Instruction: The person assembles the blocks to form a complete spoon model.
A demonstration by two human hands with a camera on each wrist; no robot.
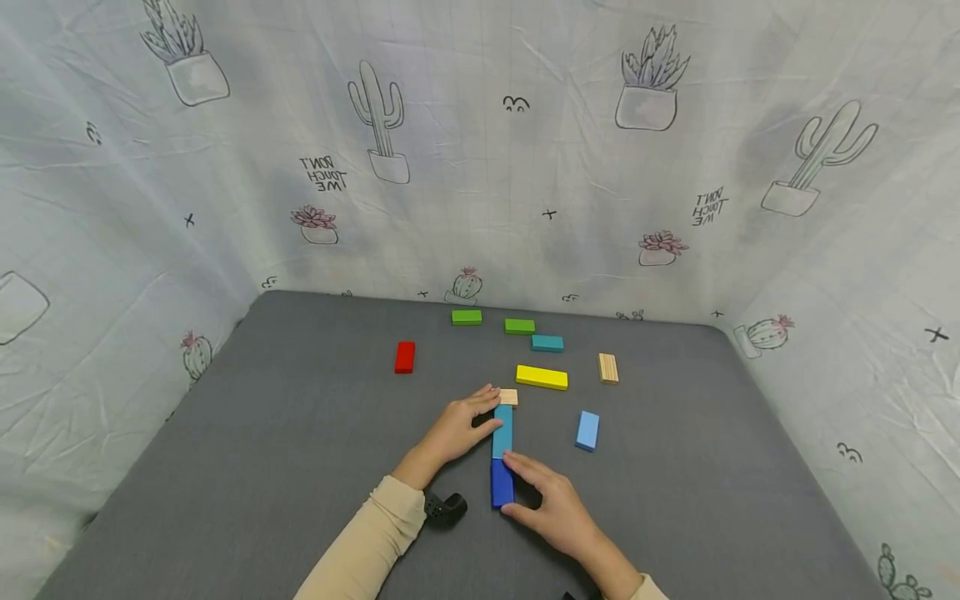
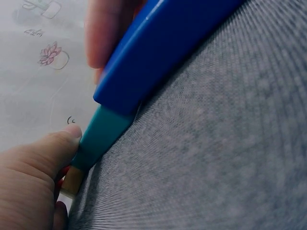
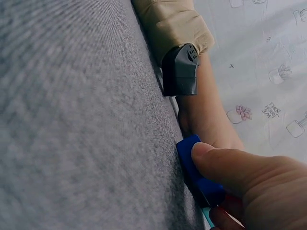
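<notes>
A straight row of blocks lies in the middle of the table: a pale wooden block at the far end, a teal-blue block in the middle and a dark blue block nearest me. My left hand touches the row's left side, fingertips by the wooden block and thumb against the teal-blue one. From the right, my right hand touches the dark blue block, thumb near its close end and fingertips at its joint with the teal-blue block. In the right wrist view the thumb rests on the dark blue block.
Beyond the row lie a yellow block, a teal block, two green blocks and a red block. To the right are a light blue block and another wooden block. Printed cloth surrounds the grey table.
</notes>
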